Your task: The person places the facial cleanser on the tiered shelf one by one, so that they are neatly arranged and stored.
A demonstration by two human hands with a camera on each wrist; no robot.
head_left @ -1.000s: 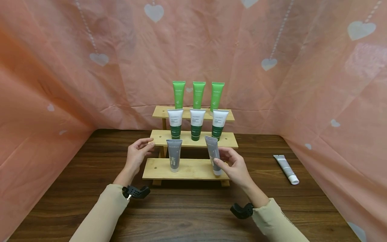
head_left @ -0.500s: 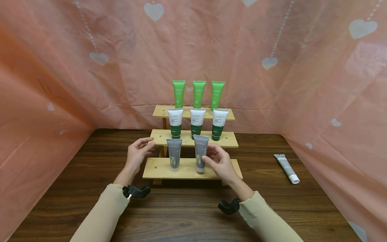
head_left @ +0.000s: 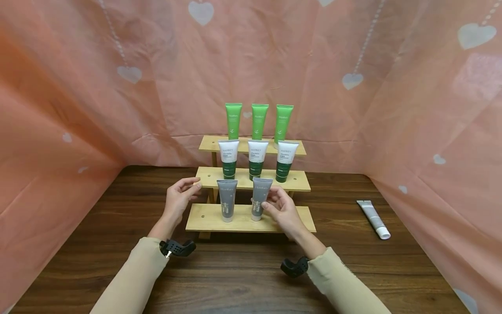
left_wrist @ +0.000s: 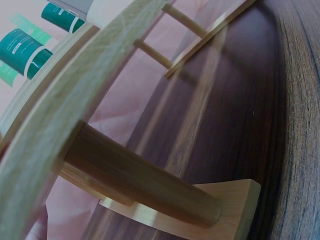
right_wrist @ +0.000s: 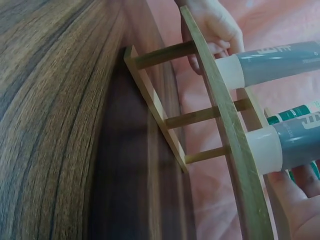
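Note:
My right hand (head_left: pixel 284 213) holds a grey squeeze tube (head_left: pixel 260 198) between thumb and fingers. The tube stands cap down over the middle of the bottom step (head_left: pixel 243 224), leaning slightly. To its left, a matching grey tube (head_left: pixel 226 198) stands on that step. In the right wrist view, the held tube's white cap (right_wrist: pixel 265 150) is right at the step's surface, with my fingertips behind it. My left hand (head_left: pixel 177 200) has loosely bent fingers, their tips overlapping the left end of the middle step (head_left: pixel 208 176). The left wrist view shows mostly the wooden stand (left_wrist: pixel 145 175).
Three white-and-green tubes (head_left: pixel 256 159) stand on the middle step, and three bright green tubes (head_left: pixel 259 122) on the top one. Another grey tube (head_left: pixel 373 219) lies on the dark wooden table (head_left: pixel 243 279) at the right. Pink curtain (head_left: pixel 164 109) surrounds the table.
My right hand has moved left with the grey tube, from the bottom step's right part to its middle. The tube's tilt has changed. My left hand has stayed in place.

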